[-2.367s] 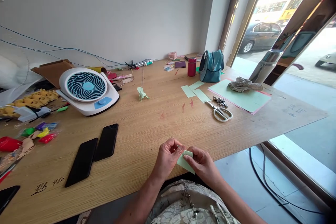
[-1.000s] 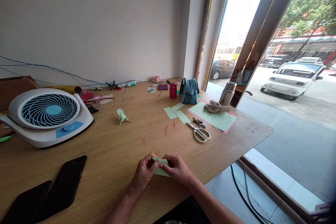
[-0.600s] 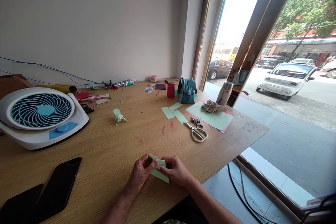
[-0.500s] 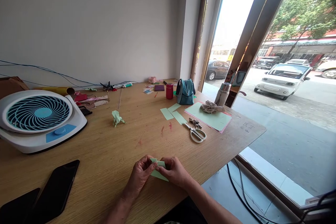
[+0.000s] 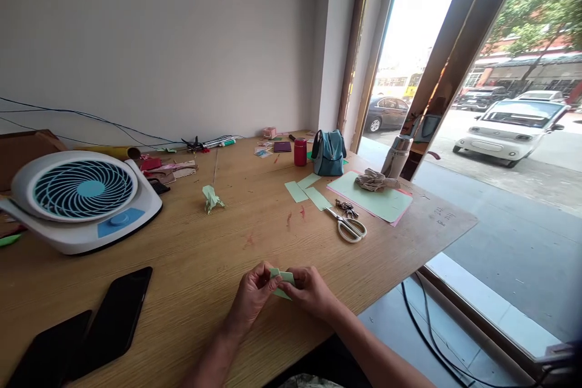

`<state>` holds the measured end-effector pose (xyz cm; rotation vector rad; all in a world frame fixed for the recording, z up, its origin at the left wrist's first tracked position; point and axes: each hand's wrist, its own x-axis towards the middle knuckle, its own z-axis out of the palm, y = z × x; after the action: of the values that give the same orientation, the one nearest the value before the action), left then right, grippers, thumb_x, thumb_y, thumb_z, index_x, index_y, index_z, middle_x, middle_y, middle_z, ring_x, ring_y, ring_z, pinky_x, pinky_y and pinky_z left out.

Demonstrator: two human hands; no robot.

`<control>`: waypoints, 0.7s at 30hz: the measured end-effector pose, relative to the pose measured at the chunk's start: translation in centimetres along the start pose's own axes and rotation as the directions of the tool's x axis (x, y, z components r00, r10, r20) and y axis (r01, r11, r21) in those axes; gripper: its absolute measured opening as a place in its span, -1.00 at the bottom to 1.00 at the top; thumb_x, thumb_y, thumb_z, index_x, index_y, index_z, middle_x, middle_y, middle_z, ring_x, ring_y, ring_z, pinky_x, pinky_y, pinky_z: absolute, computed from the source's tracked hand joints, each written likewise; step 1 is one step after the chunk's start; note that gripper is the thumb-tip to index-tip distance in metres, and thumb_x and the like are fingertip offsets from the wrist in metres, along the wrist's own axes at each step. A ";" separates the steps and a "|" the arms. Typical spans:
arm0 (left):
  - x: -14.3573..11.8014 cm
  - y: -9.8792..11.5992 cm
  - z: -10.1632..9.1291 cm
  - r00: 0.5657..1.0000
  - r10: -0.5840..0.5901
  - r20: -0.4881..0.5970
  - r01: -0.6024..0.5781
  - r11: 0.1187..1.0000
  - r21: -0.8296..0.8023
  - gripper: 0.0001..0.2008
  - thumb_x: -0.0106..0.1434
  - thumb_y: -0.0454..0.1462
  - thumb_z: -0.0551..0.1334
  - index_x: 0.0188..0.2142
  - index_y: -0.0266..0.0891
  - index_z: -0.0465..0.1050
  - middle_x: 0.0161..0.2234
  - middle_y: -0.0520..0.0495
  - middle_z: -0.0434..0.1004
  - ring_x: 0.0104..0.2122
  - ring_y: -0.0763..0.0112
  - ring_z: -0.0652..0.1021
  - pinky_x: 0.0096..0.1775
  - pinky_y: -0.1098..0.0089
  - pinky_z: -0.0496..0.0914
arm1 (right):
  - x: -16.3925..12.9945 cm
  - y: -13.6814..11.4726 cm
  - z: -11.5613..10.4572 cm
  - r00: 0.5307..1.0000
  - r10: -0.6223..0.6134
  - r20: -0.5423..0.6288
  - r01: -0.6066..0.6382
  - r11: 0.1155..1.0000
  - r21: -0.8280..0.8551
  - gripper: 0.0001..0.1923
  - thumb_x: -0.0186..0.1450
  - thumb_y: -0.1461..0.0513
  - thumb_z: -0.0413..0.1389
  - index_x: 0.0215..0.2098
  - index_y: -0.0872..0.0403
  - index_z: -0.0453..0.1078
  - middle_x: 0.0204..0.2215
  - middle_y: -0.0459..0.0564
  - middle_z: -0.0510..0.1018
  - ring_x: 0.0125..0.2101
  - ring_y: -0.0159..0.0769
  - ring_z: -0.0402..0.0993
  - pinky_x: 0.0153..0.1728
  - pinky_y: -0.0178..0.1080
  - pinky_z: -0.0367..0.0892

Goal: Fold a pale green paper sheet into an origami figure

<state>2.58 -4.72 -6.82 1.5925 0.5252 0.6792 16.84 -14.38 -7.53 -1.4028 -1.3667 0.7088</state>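
Note:
Near the table's front edge, my left hand (image 5: 255, 292) and my right hand (image 5: 311, 292) pinch one folded piece of light green paper (image 5: 287, 277) between thumbs and fingers. The thumbs lie close together on its near side, and part of the paper is hidden behind them. Beyond my hands to the right lie white-handled scissors (image 5: 351, 230), their tips by a light green paper strip (image 5: 318, 198). Two more green strips (image 5: 296, 191) lie beside it. A folded green paper figure (image 5: 211, 199) stands farther left on the wooden table (image 5: 245, 218).
A fan (image 5: 86, 194) and two black phones (image 5: 119, 315) are at left. Keys (image 5: 347, 208), a stack of green and pink sheets (image 5: 364, 200) with a crumpled cloth (image 5: 375, 180), a steel flask (image 5: 398, 157), a blue bag (image 5: 329, 154) and a red jar (image 5: 300, 152) stand toward the right.
The whole view has shifted slightly, so things appear farther right and a little higher. My hands keep hold of the green paper, and less of its lower part shows below the thumbs.

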 end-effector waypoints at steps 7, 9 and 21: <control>0.1 -0.8 -0.4 0.999 0.039 -0.003 -0.038 0.998 0.055 -0.59 0.15 -0.03 0.33 -0.54 -0.23 0.21 -0.54 0.09 0.15 -0.50 0.51 0.21 -0.43 0.50 0.19 | 0.1 0.0 0.1 1.000 -0.013 -0.001 0.013 0.999 -0.043 -0.53 0.31 0.02 0.10 -0.62 0.07 0.10 -0.65 -0.21 0.08 -0.59 -0.49 -0.02 -0.58 -0.34 -0.07; 0.0 -0.7 -0.4 0.999 0.031 0.010 -0.031 0.999 0.044 -0.59 0.15 -0.03 0.34 -0.53 -0.23 0.22 -0.55 0.10 0.14 -0.50 0.51 0.21 -0.44 0.51 0.19 | 0.0 -0.1 0.1 0.999 -0.011 0.032 0.012 1.000 -0.024 -0.53 0.31 0.00 0.09 -0.61 0.07 0.10 -0.64 -0.21 0.08 -0.59 -0.48 -0.01 -0.58 -0.33 -0.06; -0.3 0.8 -0.1 0.999 0.034 0.013 -0.035 0.997 0.062 -0.60 0.19 -0.03 0.30 -0.53 -0.23 0.22 -0.56 0.10 0.14 -0.51 0.52 0.20 -0.45 0.52 0.17 | -0.1 -0.7 -0.1 0.997 -0.022 0.079 0.027 0.997 -0.068 -0.51 0.32 -0.01 0.10 -0.61 0.06 0.07 -0.64 -0.21 0.05 -0.59 -0.48 -0.03 -0.58 -0.33 -0.08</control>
<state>2.24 -4.96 -6.07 1.6665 0.5153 0.6846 16.72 -14.61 -6.90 -1.4229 -1.4794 0.7124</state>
